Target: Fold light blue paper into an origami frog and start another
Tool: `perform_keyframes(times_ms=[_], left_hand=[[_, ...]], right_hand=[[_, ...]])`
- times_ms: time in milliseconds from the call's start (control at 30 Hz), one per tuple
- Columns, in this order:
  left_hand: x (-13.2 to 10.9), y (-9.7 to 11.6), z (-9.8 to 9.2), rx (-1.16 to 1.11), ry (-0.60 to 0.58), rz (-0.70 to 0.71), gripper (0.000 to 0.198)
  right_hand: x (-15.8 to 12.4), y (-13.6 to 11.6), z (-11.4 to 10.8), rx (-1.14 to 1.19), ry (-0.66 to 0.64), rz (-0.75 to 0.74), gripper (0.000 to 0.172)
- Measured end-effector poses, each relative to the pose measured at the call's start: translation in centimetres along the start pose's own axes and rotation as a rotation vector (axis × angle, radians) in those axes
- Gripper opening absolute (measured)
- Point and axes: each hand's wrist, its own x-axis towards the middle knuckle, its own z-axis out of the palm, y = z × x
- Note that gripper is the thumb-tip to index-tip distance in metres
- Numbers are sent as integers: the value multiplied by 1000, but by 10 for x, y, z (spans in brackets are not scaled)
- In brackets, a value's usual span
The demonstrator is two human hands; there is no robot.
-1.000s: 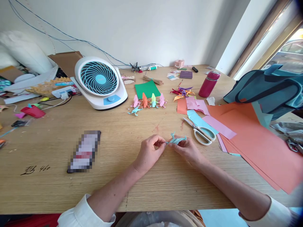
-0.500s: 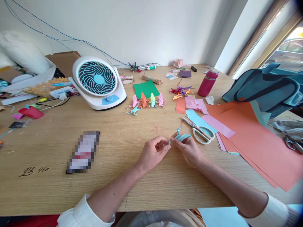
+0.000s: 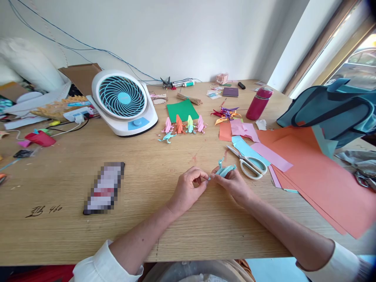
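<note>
Left fingers (image 3: 202,172) and right fingers (image 3: 220,180) pinch a light-blue paper figure (image 3: 226,171)

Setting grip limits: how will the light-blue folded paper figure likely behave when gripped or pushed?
The light-blue paper figure is probably very light, being small and folded from paper. Its folded body likely holds shape but may crease if the right hand squeezes hard. Thin parts stick out, so they'd likely bend easily; rolling seems unlikely.

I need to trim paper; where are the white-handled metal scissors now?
In the head view, the white-handled metal scissors lie right of centre, partly over a light-blue paper strip, just beyond the person's right hand.
</note>
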Motion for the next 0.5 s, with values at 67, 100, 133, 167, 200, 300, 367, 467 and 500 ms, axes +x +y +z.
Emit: perform_keyframes(times_ms=[67,100,133,167,200,300,367,467,500], left_hand=[[0,-1,-1,15,-7,56,10],[0,-2,-2,29,-15,85,10],[0,-2,-3,50,-21,114,11],[-1,-2,-4,79,-23,139,11],[-1,-3,-5,113,-20,160,12],[-3,-2,-6,209,9,194,13],[-3,-1,-7,243,37,181,11],[-2,-1,-7,261,46,90,8],[-2,-1,-7,249,30,44,14]], right_hand=[[0,-1,0,-19,-14,9,41],[-1,-1,0,-27,-20,11,41],[-1,-1,0,-31,-22,12,42],[-1,-2,0,-33,-25,14,42],[-1,-2,-1,-33,-25,17,43],[0,-2,-1,-15,-25,25,45],[0,-1,-1,10,-27,24,45],[-1,1,-1,48,-22,9,42],[-1,2,-1,55,-19,-2,41]])
